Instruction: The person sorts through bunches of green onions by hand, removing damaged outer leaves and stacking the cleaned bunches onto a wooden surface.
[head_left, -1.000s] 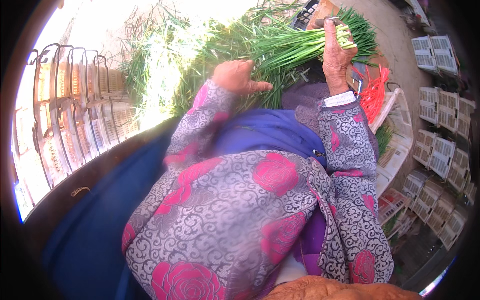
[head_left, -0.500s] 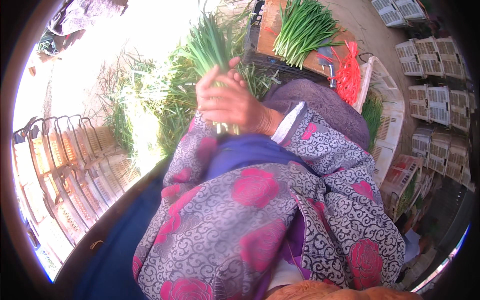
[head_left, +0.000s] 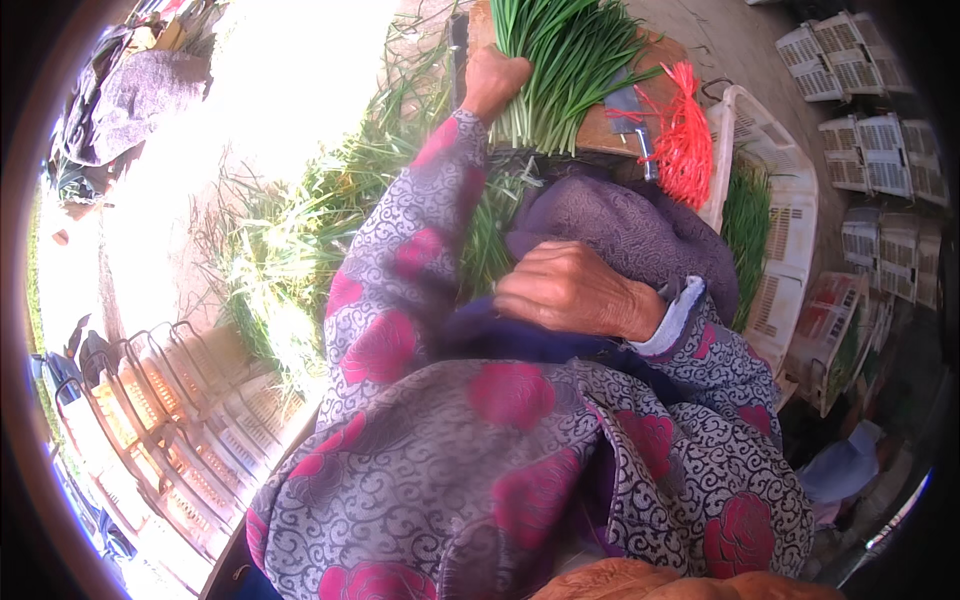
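Reaching forward to the wooden board [head_left: 655,60], my left hand [head_left: 496,82] is closed around a bunch of green garlic chives [head_left: 512,35]. That bunch lies against the left side of the chive pile [head_left: 585,65], white stem ends toward me. My right hand [head_left: 572,290] is over my lap with its fingers curled under; whatever they hold, if anything, is hidden. A knife [head_left: 625,105] lies on the board to the right of the pile, its handle toward me. Beside it hangs a bundle of red plastic strips [head_left: 686,140].
Loose chive leaves and trimmings [head_left: 290,260] are heaped on the ground at left. A white plastic crate [head_left: 790,215] with chives stands at right, below stacked crates [head_left: 880,150]. More crates with wire handles [head_left: 190,420] are at lower left. A purple cloth [head_left: 620,215] covers my knee.
Both hands were together around a bunch of chives over my lap. My left hand has carried the bunch forward to the board; my right hand has let go and drawn back. The view has shifted.
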